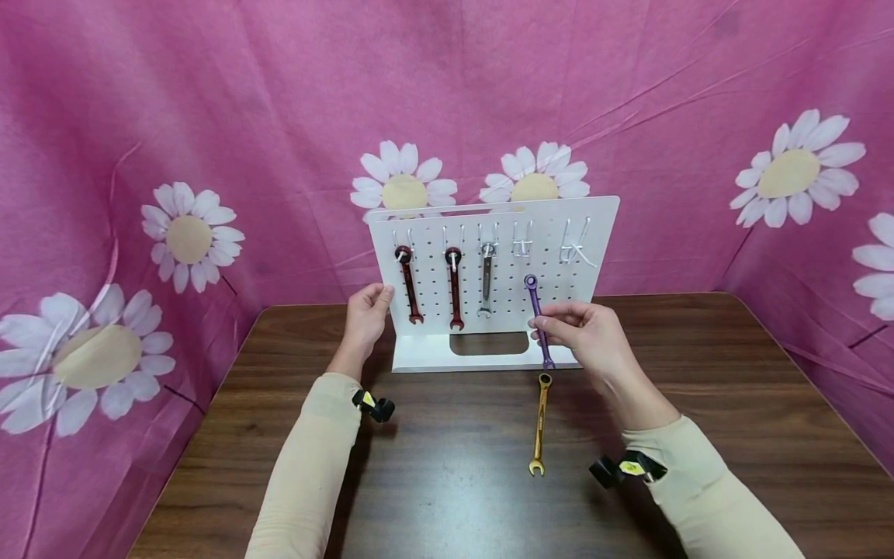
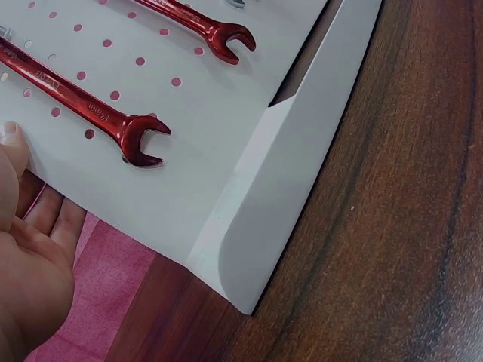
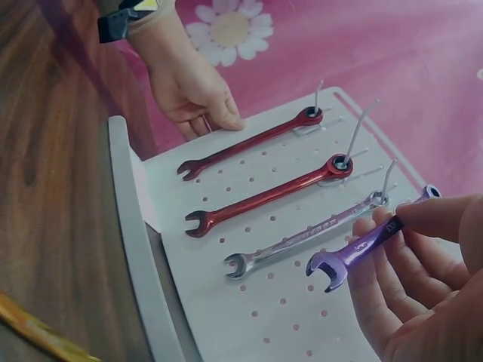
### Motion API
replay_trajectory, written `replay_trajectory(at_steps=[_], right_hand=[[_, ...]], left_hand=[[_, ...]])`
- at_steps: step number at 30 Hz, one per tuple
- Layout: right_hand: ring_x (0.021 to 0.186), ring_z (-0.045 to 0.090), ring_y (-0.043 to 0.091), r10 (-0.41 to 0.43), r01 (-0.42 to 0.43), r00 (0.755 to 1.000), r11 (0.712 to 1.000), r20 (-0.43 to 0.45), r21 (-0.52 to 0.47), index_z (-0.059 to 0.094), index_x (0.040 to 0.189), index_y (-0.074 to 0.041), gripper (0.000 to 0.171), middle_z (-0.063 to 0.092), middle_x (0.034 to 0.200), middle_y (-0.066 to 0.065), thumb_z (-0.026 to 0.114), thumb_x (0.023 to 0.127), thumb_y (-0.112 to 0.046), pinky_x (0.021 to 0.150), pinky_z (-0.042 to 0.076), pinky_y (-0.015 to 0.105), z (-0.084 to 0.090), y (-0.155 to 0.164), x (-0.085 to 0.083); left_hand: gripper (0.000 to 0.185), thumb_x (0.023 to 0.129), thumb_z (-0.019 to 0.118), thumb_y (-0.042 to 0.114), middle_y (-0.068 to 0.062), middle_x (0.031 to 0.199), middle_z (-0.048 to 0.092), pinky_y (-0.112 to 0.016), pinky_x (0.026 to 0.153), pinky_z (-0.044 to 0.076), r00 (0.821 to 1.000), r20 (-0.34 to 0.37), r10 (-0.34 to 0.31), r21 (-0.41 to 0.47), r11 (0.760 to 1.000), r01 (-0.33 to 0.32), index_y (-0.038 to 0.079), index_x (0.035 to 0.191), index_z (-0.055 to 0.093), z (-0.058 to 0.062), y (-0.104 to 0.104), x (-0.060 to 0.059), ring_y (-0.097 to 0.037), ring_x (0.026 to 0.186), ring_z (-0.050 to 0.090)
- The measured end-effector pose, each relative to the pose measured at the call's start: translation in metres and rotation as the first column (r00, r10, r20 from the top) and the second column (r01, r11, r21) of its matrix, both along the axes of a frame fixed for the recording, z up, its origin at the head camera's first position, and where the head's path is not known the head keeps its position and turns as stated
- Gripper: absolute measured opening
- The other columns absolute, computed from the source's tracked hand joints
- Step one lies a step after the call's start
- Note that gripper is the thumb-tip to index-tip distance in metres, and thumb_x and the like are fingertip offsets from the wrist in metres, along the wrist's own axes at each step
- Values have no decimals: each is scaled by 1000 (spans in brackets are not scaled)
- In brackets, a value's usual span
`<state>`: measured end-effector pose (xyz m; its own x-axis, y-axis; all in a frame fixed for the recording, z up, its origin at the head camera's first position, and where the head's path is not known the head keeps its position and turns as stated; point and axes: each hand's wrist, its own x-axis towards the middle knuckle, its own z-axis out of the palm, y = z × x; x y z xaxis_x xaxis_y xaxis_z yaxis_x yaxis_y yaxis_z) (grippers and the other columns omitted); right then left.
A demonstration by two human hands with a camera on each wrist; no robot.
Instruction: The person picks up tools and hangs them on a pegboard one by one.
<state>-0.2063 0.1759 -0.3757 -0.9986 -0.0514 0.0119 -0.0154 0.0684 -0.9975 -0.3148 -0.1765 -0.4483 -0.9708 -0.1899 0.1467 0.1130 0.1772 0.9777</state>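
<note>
My right hand [image 1: 590, 334] pinches a purple combination wrench [image 1: 536, 310] between thumb and fingers, ring end up, in front of the white pegboard [image 1: 433, 295]. In the right wrist view the purple wrench's open jaw points left and down. My left hand [image 1: 366, 318] grips the pegboard's left edge, thumb in front and fingers behind. Two red wrenches [image 1: 409, 287] and a silver wrench [image 1: 486, 283] hang by their ring ends from hooks on the board. A gold wrench [image 1: 540, 423] lies on the table just below the purple one.
Two bare hooks, one a plain hook [image 1: 522, 241] and the other a farther-right hook [image 1: 574, 247], stick out of the board's right part. The board's base [image 1: 419, 357] has a cut-out slot. The brown wooden table [image 1: 433, 481] meets a pink flowered cloth [image 1: 293, 101] behind.
</note>
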Motion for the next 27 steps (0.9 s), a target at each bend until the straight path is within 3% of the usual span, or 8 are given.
replay_trajectory(at_steps=[4, 9, 20, 27], right_hand=[[79, 77, 3, -25, 26, 999, 999, -23, 21, 72, 116, 8, 19, 78, 83, -16, 75, 101, -4, 79, 63, 21, 4, -5, -6], [78, 78, 3, -33, 33, 999, 999, -42, -4, 70, 118, 8, 22, 78, 83, -16, 74, 101, -5, 81, 63, 21, 9, -10, -12], [76, 78, 5, -54, 51, 997, 997, -50, -56, 67, 121, 11, 26, 79, 82, -14, 74, 100, -3, 79, 65, 24, 18, -18, -19], [77, 79, 5, -57, 54, 997, 997, -45, -61, 69, 116, 6, 16, 78, 82, -15, 72, 102, -1, 79, 65, 25, 11, -19, -28]], left_hand=[[31, 110, 65, 19, 13, 76, 64, -27, 83, 54, 1000, -4, -1, 8, 1000, 1, -10, 119, 73, -1, 0, 0, -3, 78, 58], [30, 110, 65, 18, 13, 77, 66, -30, 85, 54, 1000, -6, -2, 9, 1000, 2, -10, 118, 73, 0, 0, 0, -4, 80, 58], [31, 110, 65, 19, 14, 77, 65, -20, 79, 53, 1000, -5, -8, 6, 1000, 8, -9, 119, 73, 1, -1, 1, -3, 80, 58], [31, 110, 64, 20, 12, 76, 63, -33, 85, 55, 1000, 2, -6, -2, 1000, 6, -8, 119, 73, 0, 0, 1, -4, 79, 57]])
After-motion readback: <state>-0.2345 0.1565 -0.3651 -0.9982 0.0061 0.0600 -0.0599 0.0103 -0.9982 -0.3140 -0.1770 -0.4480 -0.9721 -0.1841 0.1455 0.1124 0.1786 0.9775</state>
